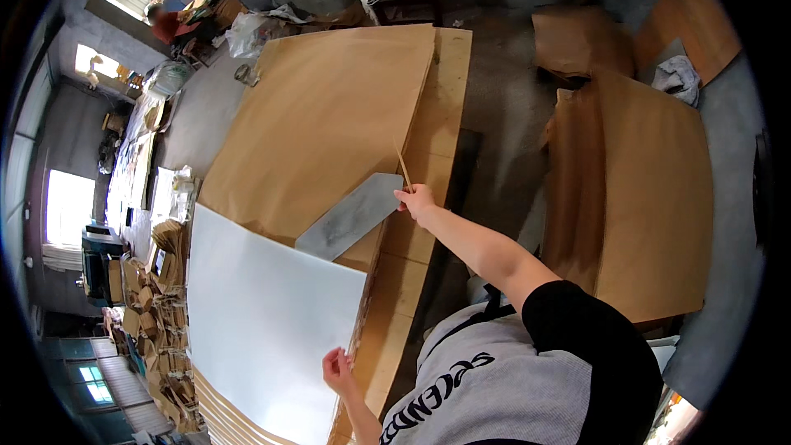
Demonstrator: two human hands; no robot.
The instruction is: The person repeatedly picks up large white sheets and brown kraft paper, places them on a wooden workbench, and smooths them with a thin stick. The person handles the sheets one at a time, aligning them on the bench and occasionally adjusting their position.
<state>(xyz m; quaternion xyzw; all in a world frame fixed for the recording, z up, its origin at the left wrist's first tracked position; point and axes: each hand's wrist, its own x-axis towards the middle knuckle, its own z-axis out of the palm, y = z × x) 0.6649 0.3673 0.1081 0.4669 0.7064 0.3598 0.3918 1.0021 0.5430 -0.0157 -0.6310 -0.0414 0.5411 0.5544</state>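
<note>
My right hand [418, 201] is closed around a thin wooden stick [404, 166], which points up and away. Its fingers also meet the corner of a flat grey plate [350, 216], and I cannot tell whether they grip it. The plate lies slanted over a large brown paper sheet [329, 99] and the far edge of a smooth white sheet [272, 313]. Near the white sheet's right edge is my left hand [338, 371], its fingers loosely bent and apart, with nothing visible in them.
Under the sheets, a wooden tabletop [399, 288] shows along the right. Another stack of brown sheets [655, 198] stands farther right, with a grey cloth [677, 80] by it. Cardboard pieces [169, 321] are piled at left. A person [169, 26] sits at the far left.
</note>
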